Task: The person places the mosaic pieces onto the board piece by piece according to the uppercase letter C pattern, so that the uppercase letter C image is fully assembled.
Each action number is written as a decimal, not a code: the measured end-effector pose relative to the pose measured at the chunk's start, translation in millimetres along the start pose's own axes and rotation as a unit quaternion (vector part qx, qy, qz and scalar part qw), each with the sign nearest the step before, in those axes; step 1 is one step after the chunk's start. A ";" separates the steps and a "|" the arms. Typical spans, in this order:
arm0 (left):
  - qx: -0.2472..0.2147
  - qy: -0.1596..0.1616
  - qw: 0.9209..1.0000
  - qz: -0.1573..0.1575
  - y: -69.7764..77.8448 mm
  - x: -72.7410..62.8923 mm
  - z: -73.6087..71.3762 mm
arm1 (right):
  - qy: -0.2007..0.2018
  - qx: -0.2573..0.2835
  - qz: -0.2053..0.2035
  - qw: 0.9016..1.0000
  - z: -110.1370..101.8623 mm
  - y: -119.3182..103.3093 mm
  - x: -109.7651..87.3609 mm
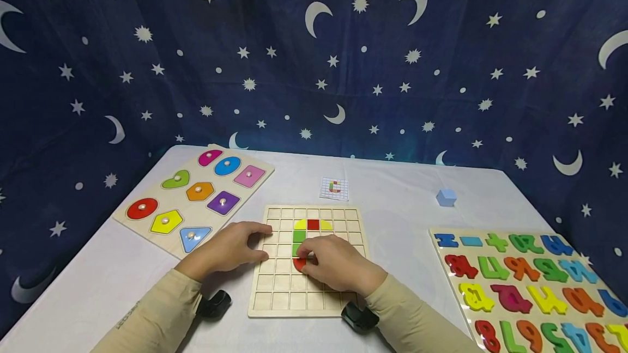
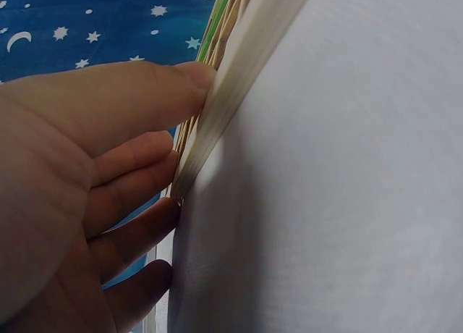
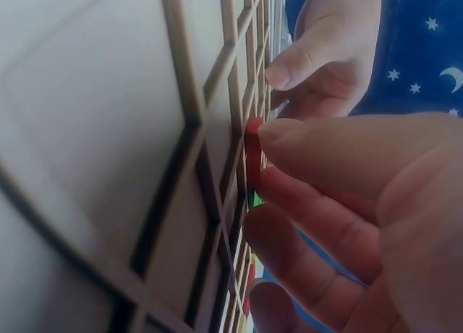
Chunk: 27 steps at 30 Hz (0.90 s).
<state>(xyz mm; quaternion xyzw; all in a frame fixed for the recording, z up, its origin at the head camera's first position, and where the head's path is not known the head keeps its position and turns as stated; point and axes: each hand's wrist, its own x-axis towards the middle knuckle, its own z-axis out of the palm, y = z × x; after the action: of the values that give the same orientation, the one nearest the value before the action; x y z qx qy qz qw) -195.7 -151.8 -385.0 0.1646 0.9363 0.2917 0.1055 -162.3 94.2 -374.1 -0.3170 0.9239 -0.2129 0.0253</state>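
Observation:
A wooden grid board (image 1: 275, 299) lies flat on the table. My left hand (image 1: 230, 249) steadies its left edge; in the left wrist view the thumb (image 2: 155, 94) touches the board's side, with the other fingers spread and relaxed. Over the middle of the board, my right hand (image 1: 338, 266) pinches a red rounded piece (image 1: 299, 264) at a grid cell between thumb and forefinger; the right wrist view shows this red piece (image 3: 253, 152) at the fingertips. Above it stand green squares (image 1: 299, 236), a yellow rounded piece (image 1: 300, 225), a red square (image 1: 313, 225) and another yellow rounded piece (image 1: 326, 225). The right hand hides some cells.
A small pattern card (image 1: 334, 188) lies behind the board. To the left is a knobbed shape puzzle (image 1: 196, 208); to the right, a letter and number puzzle (image 1: 520, 282). A blue block (image 1: 446, 198) sits at the back right. A starry curtain (image 1: 314, 70) hangs behind.

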 end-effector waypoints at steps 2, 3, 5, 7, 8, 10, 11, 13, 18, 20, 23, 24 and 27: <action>0.001 0.001 1.000 0.004 -0.2 -0.1 0.0 | 0.001 -0.004 -0.001 1.000 -0.3 -0.7 0.2; 0.001 0.002 1.000 0.006 -0.3 -0.2 0.1 | 0.001 -0.004 -0.002 1.000 -0.3 -0.9 0.4; 0.001 0.003 1.000 0.008 -0.5 -0.1 0.1 | -0.002 -0.005 0.001 1.000 -0.3 -1.2 0.7; 0.000 0.003 1.000 0.008 -0.7 -0.1 0.2 | -0.005 -0.005 0.005 1.000 -0.4 -1.3 1.1; -0.001 0.002 1.000 0.007 -0.8 0.0 0.3 | -0.006 -0.005 0.007 1.000 -0.5 -1.5 1.2; -0.001 0.002 1.000 0.004 -0.9 0.3 0.4 | -0.008 -0.004 0.009 1.000 -0.4 -1.3 1.5; -0.002 0.002 1.000 0.004 -1.0 0.3 0.4 | -0.007 -0.004 0.008 1.000 -0.2 -1.1 1.6; -0.002 0.002 1.000 0.004 -1.1 0.5 0.4 | -0.007 -0.002 0.008 1.000 0.0 -0.9 2.0; -0.002 0.003 1.000 0.007 -1.6 0.5 0.7 | -0.004 0.004 0.008 1.000 0.9 -0.8 2.9; -0.002 0.003 1.000 0.007 -1.8 0.5 0.7 | -0.004 0.005 0.008 1.000 0.9 -1.1 3.1; -0.003 0.004 1.000 0.009 -1.8 0.4 0.3 | -0.004 0.005 0.009 1.000 0.5 -1.2 3.2; -0.003 0.004 1.000 0.010 -1.9 0.4 0.3 | -0.004 0.005 0.008 1.000 0.2 -1.4 3.0; -0.002 0.005 1.000 0.012 -2.2 0.2 0.1 | -0.003 0.004 0.004 1.000 -0.5 -1.4 2.7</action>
<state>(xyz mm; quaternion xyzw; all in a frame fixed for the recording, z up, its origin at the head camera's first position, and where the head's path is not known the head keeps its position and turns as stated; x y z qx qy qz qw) -196.5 -153.4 -386.4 0.1745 0.9341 0.2957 0.0978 -163.8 91.7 -372.9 -0.3137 0.9243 -0.2153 0.0299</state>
